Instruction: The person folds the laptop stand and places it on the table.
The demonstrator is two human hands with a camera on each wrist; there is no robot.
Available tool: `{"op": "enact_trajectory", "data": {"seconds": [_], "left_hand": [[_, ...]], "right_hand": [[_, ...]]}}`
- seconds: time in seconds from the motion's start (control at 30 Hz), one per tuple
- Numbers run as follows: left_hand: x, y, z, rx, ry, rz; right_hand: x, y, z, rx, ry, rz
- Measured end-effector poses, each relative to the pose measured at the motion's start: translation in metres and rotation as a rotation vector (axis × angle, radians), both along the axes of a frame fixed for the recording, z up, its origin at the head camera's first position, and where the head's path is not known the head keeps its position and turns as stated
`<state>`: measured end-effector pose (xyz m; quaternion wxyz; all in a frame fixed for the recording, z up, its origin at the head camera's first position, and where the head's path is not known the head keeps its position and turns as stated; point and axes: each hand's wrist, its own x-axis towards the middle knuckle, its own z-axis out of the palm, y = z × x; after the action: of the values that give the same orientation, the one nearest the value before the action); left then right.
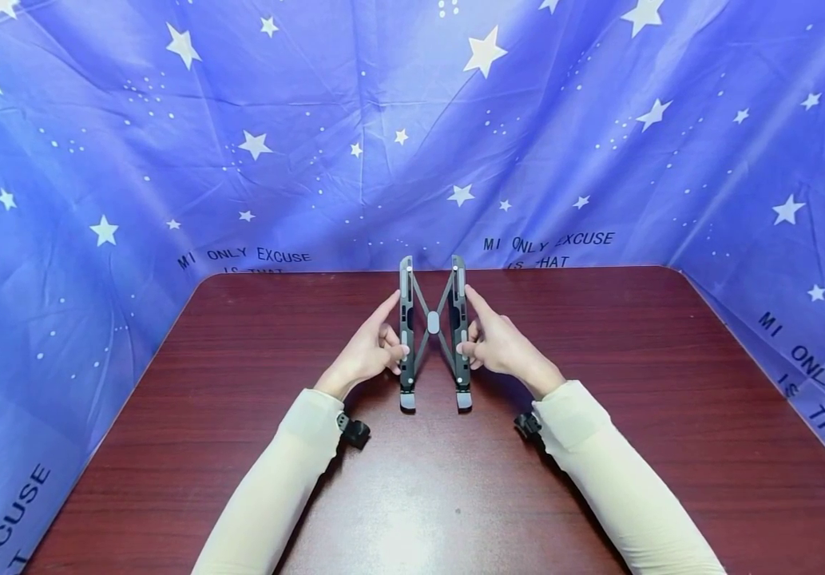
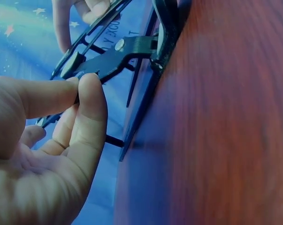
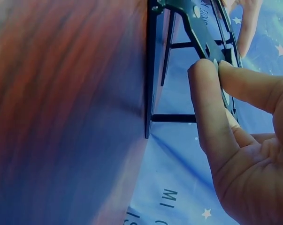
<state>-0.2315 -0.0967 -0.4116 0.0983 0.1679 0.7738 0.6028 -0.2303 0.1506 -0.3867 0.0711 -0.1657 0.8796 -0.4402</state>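
A dark foldable laptop stand (image 1: 434,323) stands on the table, its two side rails upright and joined by crossed struts with a grey oval hub. My left hand (image 1: 365,351) pinches the left rail between thumb and fingers, the index finger stretched along its outer side. On the opposite side, my right hand (image 1: 509,347) pinches the right rail in much the same way. The left wrist view shows thumb and finger closed on the stand's upper arm (image 2: 114,52). From the right wrist, the stand's hinged arm (image 3: 196,30) runs down into the pinch, and lower legs reach the tabletop.
The reddish-brown wooden table (image 1: 671,383) has rounded far corners. Behind and beside it hangs a blue cloth (image 1: 354,96) with white stars and printed lettering. Small black devices sit on the left wrist (image 1: 356,433) and the right wrist (image 1: 527,426).
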Motion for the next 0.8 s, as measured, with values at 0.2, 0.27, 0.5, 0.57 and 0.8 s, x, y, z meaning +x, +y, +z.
{"op": "enact_trajectory", "data": {"seconds": [0.2,0.27,0.5,0.57,0.8], "left_hand": [[0.0,0.007,-0.003,0.013,0.009,0.0],[0.001,0.009,-0.003,0.007,0.011,-0.002],[0.007,0.017,0.007,0.016,0.007,-0.03],[0.01,0.019,0.013,0.016,0.001,-0.042],[0.015,0.026,0.019,0.002,-0.008,-0.041]], "right_hand": [[0.003,-0.005,-0.001,0.008,-0.001,-0.003],[0.003,-0.007,-0.001,0.007,0.001,-0.004],[0.005,-0.011,0.0,0.018,0.011,-0.01],[0.006,-0.012,0.0,0.02,0.011,-0.011],[0.007,-0.017,0.0,0.024,0.006,-0.009]]}}
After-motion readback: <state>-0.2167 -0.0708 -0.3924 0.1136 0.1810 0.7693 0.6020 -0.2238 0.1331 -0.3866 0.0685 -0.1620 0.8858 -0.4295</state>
